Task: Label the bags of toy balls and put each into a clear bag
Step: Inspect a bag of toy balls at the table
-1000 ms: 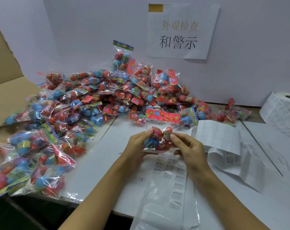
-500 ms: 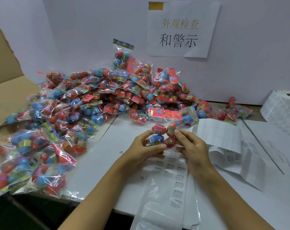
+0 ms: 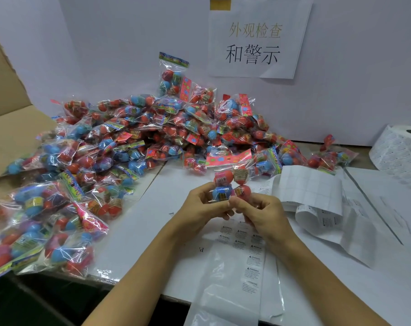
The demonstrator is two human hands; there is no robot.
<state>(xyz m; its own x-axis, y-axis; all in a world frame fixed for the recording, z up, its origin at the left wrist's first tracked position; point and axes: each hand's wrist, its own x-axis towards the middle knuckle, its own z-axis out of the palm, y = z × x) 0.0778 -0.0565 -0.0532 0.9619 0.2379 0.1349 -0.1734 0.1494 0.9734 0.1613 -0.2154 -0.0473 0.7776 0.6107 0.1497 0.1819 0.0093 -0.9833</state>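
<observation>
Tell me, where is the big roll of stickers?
In the head view, the label roll sits at the far right edge of the table, against the wall, just right of the pile of toy-ball bags.

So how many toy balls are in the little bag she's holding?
4 show: red balls at top left, top right and bottom right, a blue ball at bottom left. Fingers may hide more.

A small cellophane bag of red and blue toy balls (image 3: 231, 188) is held upright above the desk's middle, pinched between both hands; flat printed clear plastic bags (image 3: 235, 276) lie at the near edge.
</observation>
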